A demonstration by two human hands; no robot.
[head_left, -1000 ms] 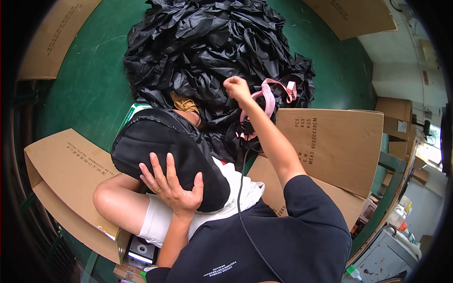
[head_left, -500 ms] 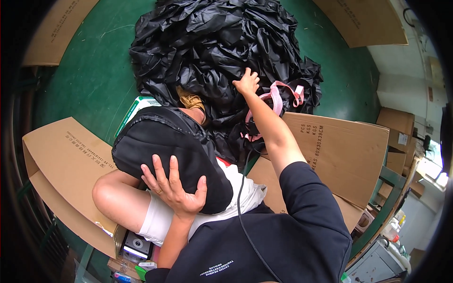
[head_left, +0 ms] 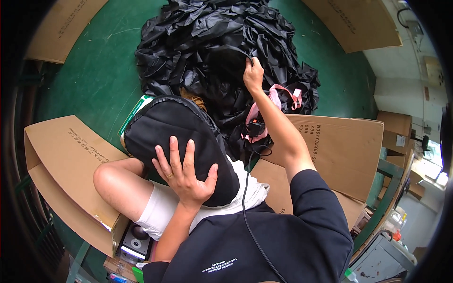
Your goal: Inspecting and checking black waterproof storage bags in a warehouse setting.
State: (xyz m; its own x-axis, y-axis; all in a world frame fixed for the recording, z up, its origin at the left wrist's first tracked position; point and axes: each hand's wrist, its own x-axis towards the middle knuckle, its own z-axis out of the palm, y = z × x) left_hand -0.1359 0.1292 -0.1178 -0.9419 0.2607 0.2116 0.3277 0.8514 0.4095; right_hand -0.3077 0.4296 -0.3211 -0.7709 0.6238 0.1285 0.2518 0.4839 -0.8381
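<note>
A smooth black fabric piece (head_left: 181, 141) with a rounded outline and a gathered edge lies across my lap. My left hand (head_left: 188, 177) rests flat on it with fingers spread, a ring on one finger. Beyond my legs is a large heap of crumpled black fabric (head_left: 207, 37). Over the heap, my right hand (head_left: 254, 73) is closed on the edge of another black fabric piece (head_left: 229, 61), whose rim curves away to the left of my fingers. Beside my right forearm lies a pink strap (head_left: 278, 94) with a small black item tangled near it.
Opened cardboard boxes stand at my left (head_left: 71, 155) and right (head_left: 335, 146). More cardboard lies at the far corners of the green floor (head_left: 104, 52). A thin black cable (head_left: 244, 198) runs down my front. A speaker-like black device (head_left: 135, 243) sits at the lower left.
My right hand has moved slightly farther out and gone from open fingers to gripping a black fabric edge in the heap. My left hand remains flat on the piece in my lap.
</note>
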